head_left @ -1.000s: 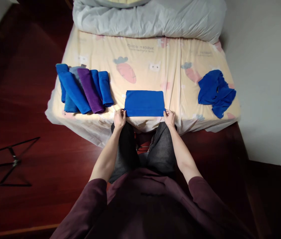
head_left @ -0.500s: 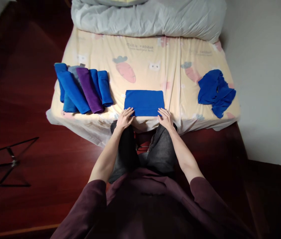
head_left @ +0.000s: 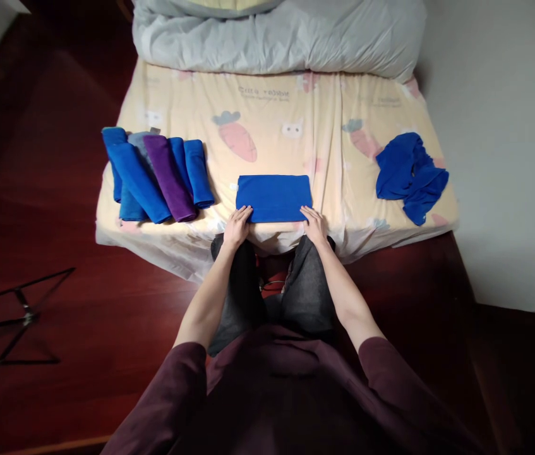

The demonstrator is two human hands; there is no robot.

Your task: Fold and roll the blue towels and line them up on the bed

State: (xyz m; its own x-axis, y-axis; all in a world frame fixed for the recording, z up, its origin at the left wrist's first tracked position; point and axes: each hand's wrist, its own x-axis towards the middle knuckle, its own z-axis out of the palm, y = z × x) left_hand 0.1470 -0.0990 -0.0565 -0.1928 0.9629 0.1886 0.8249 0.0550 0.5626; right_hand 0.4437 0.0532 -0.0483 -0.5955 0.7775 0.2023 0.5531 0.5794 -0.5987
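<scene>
A blue towel (head_left: 274, 197), folded into a flat rectangle, lies at the bed's near edge with a small white tag at its left side. My left hand (head_left: 237, 226) is at its near left corner, fingers on top and thumb by the edge. At the near right corner, my right hand (head_left: 313, 225) holds the cloth the same way. Whether the thumbs reach under the edge is hard to see. To the left lie several rolled towels, among them a purple towel (head_left: 170, 180) and a blue rolled towel (head_left: 137, 180). A crumpled blue cloth (head_left: 409, 174) rests on the right.
The bed sheet (head_left: 328, 133) is pale yellow with carrot and cat prints. A grey quilt (head_left: 271, 41) is bunched across the far end. A black tripod leg frame (head_left: 25, 313) stands on the dark red floor at left, and a pale wall (head_left: 508, 158) borders the right.
Both hands stay at the towel's near corners, with the left fingers slightly shifted. The view has tilted a little; the towels and cloth lie as before.
</scene>
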